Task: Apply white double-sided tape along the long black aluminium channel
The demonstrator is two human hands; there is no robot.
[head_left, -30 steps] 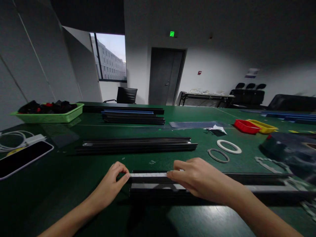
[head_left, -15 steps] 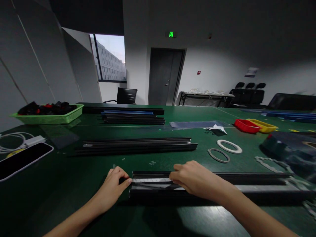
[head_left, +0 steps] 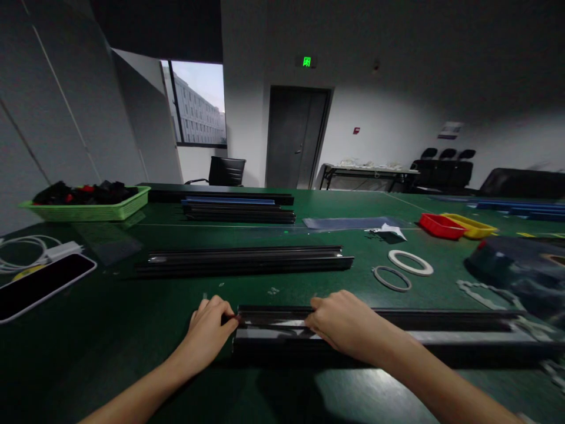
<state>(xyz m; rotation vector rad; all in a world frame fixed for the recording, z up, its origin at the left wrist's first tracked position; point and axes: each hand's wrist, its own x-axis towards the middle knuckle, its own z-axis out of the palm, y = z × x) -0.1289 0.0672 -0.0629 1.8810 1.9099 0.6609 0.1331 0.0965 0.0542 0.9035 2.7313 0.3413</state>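
Note:
A long black channel-shaped rail [head_left: 441, 352] with a pale inner face lies crosswise on the green table in front of me. A thin strip [head_left: 274, 324], dark with a light patch, runs along its channel between my hands. At the rail's left end, my left hand [head_left: 212, 330] pinches the strip's end between thumb and forefinger. My right hand [head_left: 346, 324] is closed over the channel farther right, its fingertips on the strip and partly hidden behind the knuckles. Farther back lies a second black rail [head_left: 247, 262], touched by neither hand.
A phone [head_left: 44, 288] and white cable [head_left: 26, 250] lie left, before a green basket [head_left: 106, 209] of black and red parts. White and grey rings [head_left: 410, 262], red [head_left: 441, 227] and yellow trays [head_left: 474, 227] are right. More rails [head_left: 238, 213] lie behind.
The strip between my hands has turned from a mostly light face to a darker one. My left thumb and forefinger have closed together at the rail's end; the right hand has barely shifted.

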